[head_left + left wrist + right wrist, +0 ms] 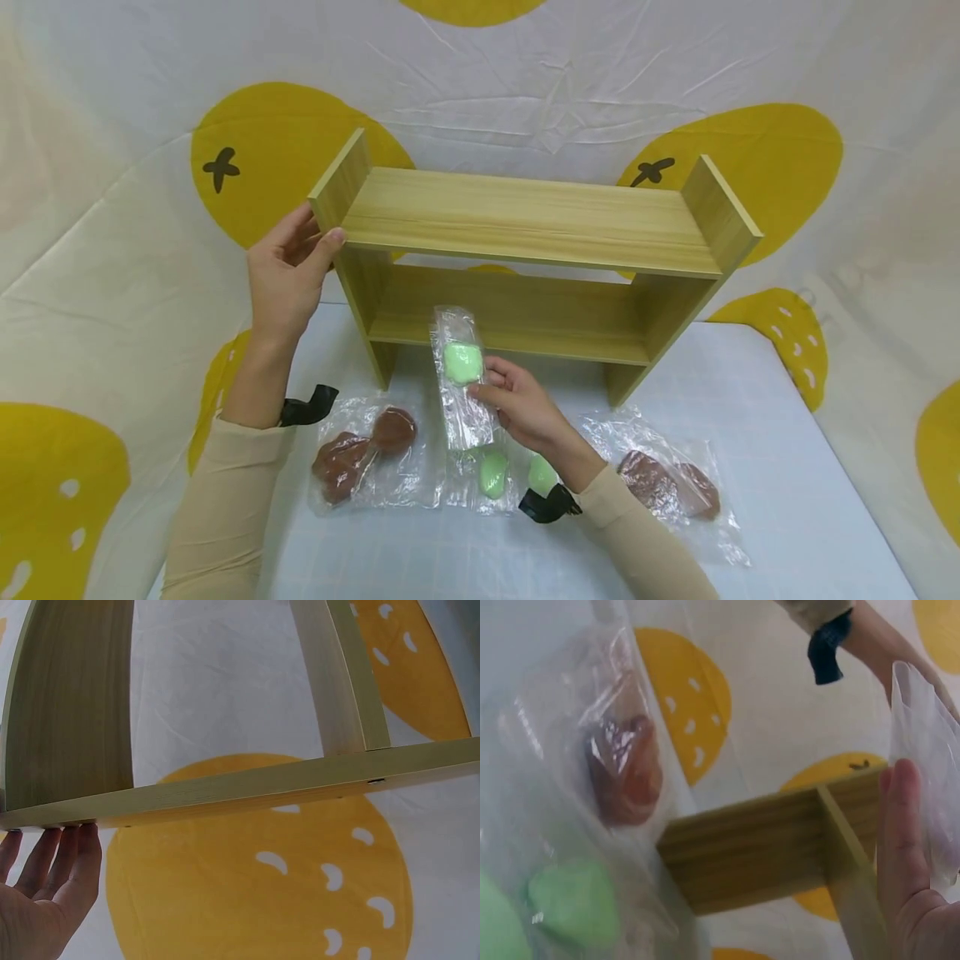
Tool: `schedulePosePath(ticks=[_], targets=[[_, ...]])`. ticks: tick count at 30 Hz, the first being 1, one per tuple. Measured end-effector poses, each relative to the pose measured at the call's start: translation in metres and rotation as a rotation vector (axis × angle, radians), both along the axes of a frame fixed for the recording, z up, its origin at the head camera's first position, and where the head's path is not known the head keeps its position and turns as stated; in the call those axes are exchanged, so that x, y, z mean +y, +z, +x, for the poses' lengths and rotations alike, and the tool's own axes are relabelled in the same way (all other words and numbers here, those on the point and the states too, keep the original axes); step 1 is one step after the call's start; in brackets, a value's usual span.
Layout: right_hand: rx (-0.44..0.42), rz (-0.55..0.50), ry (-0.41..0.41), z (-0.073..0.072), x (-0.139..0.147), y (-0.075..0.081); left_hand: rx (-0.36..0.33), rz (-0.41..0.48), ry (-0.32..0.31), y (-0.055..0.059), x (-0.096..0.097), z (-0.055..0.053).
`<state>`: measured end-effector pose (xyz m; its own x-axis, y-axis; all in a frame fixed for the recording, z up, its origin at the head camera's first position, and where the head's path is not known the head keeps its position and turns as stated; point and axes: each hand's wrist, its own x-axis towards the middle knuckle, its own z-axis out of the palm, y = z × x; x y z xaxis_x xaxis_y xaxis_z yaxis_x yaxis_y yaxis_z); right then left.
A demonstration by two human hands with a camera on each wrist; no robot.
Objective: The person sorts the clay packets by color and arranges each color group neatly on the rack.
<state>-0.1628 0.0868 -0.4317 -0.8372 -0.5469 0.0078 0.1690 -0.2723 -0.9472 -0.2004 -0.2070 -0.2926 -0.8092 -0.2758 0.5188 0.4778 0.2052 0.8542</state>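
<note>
A two-tier wooden shelf (517,218) stands on the table, in the middle of the head view. My left hand (287,279) grips its left side panel (343,185), thumb at the front edge by the upper board. In the left wrist view the fingers (81,862) lie against the panel's outer face. My right hand (531,410) holds a clear plastic bag (453,323) by its side, in front of the lower board. A light green lump (462,363) sits inside that bag. The right wrist view shows the bag (930,750) beside my fingers.
On the table (795,467) lie clear bags: one with brown pieces (341,462) at left, another with brown pieces (648,479) at right. Between them are bagged green pieces (492,475), partly behind my right arm. A white cloth (525,92) with yellow shapes hangs behind.
</note>
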Motion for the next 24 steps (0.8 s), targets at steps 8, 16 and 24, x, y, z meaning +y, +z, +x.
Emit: schedulePosePath(ticks=[8, 16, 24], targets=[[-0.129, -0.089, -0.021, -0.008, -0.043, -0.001, -0.003, -0.006, -0.005, 0.0, 0.0, 0.0], [-0.285, -0.151, -0.109, -0.011, -0.087, 0.0, 0.011, 0.05, -0.034, 0.0, -0.002, 0.0], [-0.374, -0.137, -0.13, -0.017, -0.109, 0.003, 0.008, 0.046, -0.04, 0.0, -0.002, -0.001]])
